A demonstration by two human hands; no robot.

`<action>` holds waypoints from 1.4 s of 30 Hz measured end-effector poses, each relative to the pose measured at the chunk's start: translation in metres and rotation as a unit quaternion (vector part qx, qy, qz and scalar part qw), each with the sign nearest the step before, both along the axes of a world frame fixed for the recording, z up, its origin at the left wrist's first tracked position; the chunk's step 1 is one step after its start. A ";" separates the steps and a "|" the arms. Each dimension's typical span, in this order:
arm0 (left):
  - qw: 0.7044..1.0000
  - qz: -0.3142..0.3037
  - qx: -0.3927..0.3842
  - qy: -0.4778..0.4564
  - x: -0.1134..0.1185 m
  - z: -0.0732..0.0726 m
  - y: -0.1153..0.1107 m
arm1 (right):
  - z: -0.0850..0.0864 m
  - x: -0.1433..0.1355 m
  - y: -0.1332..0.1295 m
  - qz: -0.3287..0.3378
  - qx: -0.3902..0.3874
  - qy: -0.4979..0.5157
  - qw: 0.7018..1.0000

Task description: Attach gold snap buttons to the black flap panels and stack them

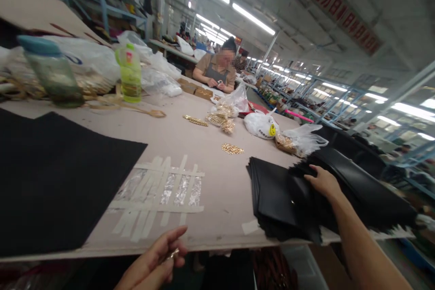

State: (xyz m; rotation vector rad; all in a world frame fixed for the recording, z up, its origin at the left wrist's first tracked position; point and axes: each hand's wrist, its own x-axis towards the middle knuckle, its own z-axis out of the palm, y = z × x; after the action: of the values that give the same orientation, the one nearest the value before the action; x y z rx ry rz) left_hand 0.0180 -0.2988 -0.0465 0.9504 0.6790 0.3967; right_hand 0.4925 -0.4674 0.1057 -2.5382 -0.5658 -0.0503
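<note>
Pale pink worktable (220, 190) before me.
Left hand (161, 256) clamps fingers on small gold metal (174, 253); right hand (324, 182) touches stacked black sheets (282, 197), finger grip unclear.

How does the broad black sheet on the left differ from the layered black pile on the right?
The broad black sheet lies spread flat, while the layered black pile shows many stacked edges. The sheet looks matte; the pile has a sheen. The right hand touches the pile; no hand touches the sheet. Both lie on the pale table.
</note>
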 end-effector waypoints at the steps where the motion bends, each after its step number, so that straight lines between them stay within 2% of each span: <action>1: 1.000 0.006 0.000 -0.007 -0.001 0.006 0.000 | -0.011 -0.016 0.009 0.023 0.004 -0.004 1.000; 3: 1.000 0.005 0.011 -0.026 -0.003 0.020 0.002 | -0.033 -0.064 0.030 0.117 0.041 0.018 0.992; 4: 0.999 0.006 0.010 -0.035 -0.004 0.027 0.003 | -0.041 -0.095 0.041 0.186 0.075 0.043 0.979; 6: 0.998 0.017 0.010 -0.055 -0.007 0.038 0.006 | -0.052 -0.162 0.061 0.323 0.111 0.087 0.936; 9: 0.996 0.045 0.033 -0.073 -0.013 0.044 0.009 | -0.058 -0.255 0.086 0.499 0.093 0.105 0.855; 11: 0.994 0.054 0.060 -0.079 -0.020 0.044 0.009 | -0.059 -0.297 0.100 0.571 0.114 0.119 0.804; 13: 0.991 0.057 0.079 -0.090 -0.027 0.042 0.010 | -0.062 -0.322 0.113 0.611 0.125 0.134 0.770; 15: 0.989 0.061 0.085 -0.101 -0.034 0.041 0.011 | -0.066 -0.334 0.123 0.628 0.125 0.143 0.754; 20: 0.987 0.088 0.062 -0.120 -0.045 0.035 0.016 | -0.075 -0.343 0.141 0.645 0.107 0.176 0.736; 27: 0.984 0.117 0.036 -0.131 -0.058 0.030 0.025 | -0.075 -0.362 0.157 0.624 0.066 0.173 0.759; 33: 0.983 0.128 0.029 -0.126 -0.069 0.030 0.029 | -0.080 -0.378 0.170 0.621 0.064 0.162 0.764; 37: 0.977 0.168 0.010 -0.131 -0.075 0.027 0.033 | -0.087 -0.395 0.181 0.615 0.066 0.164 0.768; 42: 0.964 0.244 0.006 -0.105 -0.095 0.029 0.043 | -0.088 -0.413 0.203 0.649 0.101 0.179 0.733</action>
State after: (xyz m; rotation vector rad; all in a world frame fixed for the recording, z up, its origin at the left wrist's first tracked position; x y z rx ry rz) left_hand -0.0771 -0.2556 -0.0174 0.7306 0.7121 0.9250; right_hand 0.0797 -0.2642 0.0179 -1.3790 -1.8586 0.7981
